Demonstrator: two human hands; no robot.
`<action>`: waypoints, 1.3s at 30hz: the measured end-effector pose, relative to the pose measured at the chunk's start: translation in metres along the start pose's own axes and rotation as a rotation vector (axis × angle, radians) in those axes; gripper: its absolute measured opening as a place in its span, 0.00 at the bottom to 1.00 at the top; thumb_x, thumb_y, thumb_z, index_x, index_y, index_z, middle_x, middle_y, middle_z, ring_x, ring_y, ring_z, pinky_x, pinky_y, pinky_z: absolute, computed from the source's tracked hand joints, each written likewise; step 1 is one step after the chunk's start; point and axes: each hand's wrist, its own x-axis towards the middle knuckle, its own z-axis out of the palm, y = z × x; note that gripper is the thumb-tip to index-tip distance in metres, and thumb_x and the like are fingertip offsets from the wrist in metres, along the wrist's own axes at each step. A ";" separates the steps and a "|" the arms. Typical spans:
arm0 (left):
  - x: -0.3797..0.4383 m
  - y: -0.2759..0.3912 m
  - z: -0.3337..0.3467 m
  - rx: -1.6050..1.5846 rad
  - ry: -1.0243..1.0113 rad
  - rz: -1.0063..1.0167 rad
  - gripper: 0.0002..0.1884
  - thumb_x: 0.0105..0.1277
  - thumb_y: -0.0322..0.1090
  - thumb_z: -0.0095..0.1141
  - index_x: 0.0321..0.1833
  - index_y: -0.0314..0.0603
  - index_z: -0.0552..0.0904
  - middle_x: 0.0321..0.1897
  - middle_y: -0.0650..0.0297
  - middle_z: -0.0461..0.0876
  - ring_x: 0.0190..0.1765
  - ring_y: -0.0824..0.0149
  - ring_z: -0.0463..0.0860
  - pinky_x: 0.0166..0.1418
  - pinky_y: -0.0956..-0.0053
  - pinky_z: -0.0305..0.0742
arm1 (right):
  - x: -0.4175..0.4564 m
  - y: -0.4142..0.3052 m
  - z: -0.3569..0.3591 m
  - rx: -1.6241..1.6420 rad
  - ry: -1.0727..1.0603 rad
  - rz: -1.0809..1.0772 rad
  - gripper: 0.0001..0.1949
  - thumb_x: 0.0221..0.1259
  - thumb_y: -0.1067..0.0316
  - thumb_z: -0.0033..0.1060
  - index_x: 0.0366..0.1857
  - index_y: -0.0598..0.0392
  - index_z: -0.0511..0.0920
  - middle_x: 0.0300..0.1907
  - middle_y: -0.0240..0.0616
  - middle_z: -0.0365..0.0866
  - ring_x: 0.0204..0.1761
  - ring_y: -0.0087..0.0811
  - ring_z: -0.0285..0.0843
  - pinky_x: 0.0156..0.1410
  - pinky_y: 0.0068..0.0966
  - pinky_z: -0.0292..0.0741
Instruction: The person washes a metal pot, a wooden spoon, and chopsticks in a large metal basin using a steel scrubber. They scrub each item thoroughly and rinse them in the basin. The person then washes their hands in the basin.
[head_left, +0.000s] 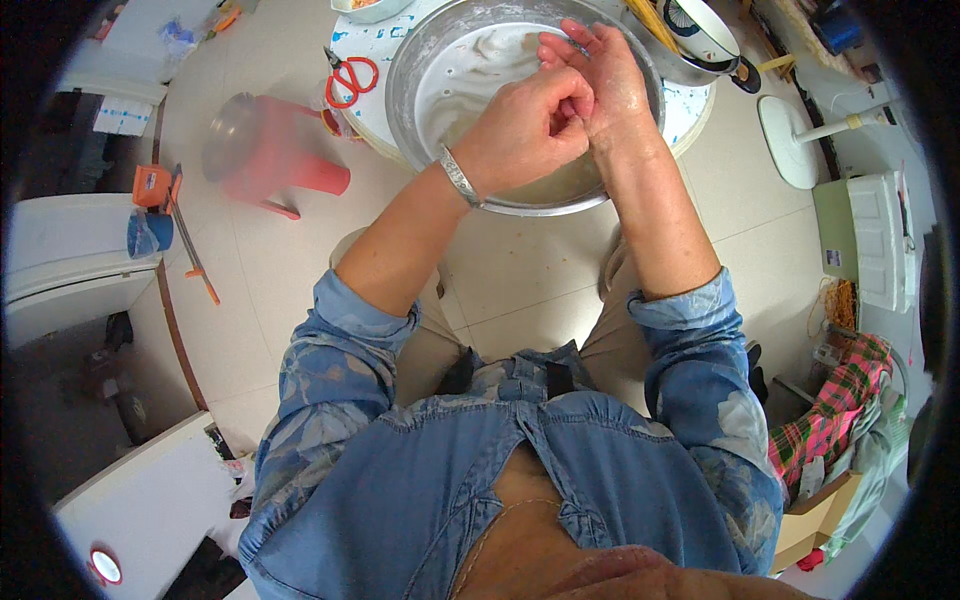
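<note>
A large metal basin with cloudy, whitish liquid stands on a round white table with blue marks. Over it my two hands meet. My left hand, with a silver bracelet at the wrist, is curled, its fingertips against the heel of the other palm. My right hand lies palm up, wet, fingers loosely bent, holding nothing I can make out. Whether something small sits between my left fingertips cannot be told. Red-handled scissors lie on the table left of the basin.
At the table's right stands a metal pan with a patterned bowl and wooden sticks. A white bowl sits at the back left. Beside the table are a red plastic stool on the left and a white fan base on the right.
</note>
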 end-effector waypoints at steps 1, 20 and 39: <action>0.000 0.000 0.000 0.023 0.014 0.003 0.08 0.59 0.25 0.57 0.39 0.38 0.73 0.32 0.68 0.74 0.33 0.79 0.74 0.39 0.82 0.74 | 0.001 0.000 -0.001 0.000 -0.005 0.004 0.17 0.62 0.58 0.42 0.48 0.59 0.69 0.41 0.47 0.77 0.42 0.36 0.76 0.44 0.34 0.77; -0.001 -0.008 0.000 -0.273 -0.073 -0.050 0.09 0.61 0.24 0.54 0.42 0.39 0.70 0.33 0.71 0.69 0.35 0.81 0.69 0.37 0.86 0.67 | 0.003 -0.002 0.001 0.017 -0.001 0.115 0.16 0.62 0.57 0.43 0.46 0.57 0.69 0.44 0.47 0.74 0.42 0.39 0.75 0.43 0.37 0.78; -0.002 -0.006 -0.006 -0.318 -0.076 -0.037 0.11 0.61 0.25 0.56 0.45 0.38 0.71 0.35 0.70 0.71 0.38 0.80 0.72 0.40 0.84 0.70 | 0.008 -0.007 -0.007 0.191 -0.077 0.310 0.18 0.66 0.57 0.38 0.50 0.61 0.68 0.46 0.56 0.77 0.41 0.43 0.75 0.49 0.36 0.76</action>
